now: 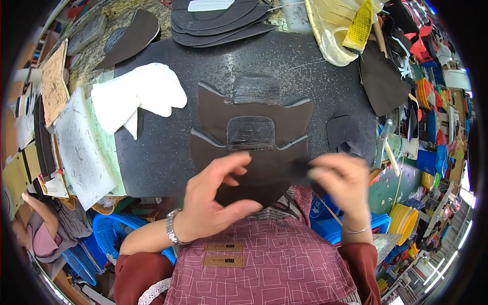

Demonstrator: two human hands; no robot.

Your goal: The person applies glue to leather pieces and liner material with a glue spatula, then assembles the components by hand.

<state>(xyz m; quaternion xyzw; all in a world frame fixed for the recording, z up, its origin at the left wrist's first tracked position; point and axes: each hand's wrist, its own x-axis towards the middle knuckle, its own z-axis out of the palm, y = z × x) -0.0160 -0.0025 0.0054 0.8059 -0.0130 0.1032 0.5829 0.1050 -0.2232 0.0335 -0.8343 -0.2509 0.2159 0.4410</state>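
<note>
Two dark brown cut pieces, one farther (213,112) and one nearer (203,152), lie overlapping on the black work board (157,162). Each has grey bevelled edges and a dark, shiny rounded patch, the far patch (255,90) and the near patch (250,133). My left hand (213,190) is over the near piece's lower left, thumb and fingers apart, holding nothing I can see. At the right, my right hand (341,180) is curled, its fingertips pinching a small dark piece (300,169) blurred by motion.
Stacked dark pieces (218,23) sit at the back. White material (137,96) lies left; small dark pieces (345,132) lie right. A stained pale container (340,53) with a yellow tool (359,28) stands back right, near a hammer (389,145). Another person (46,229) is at left.
</note>
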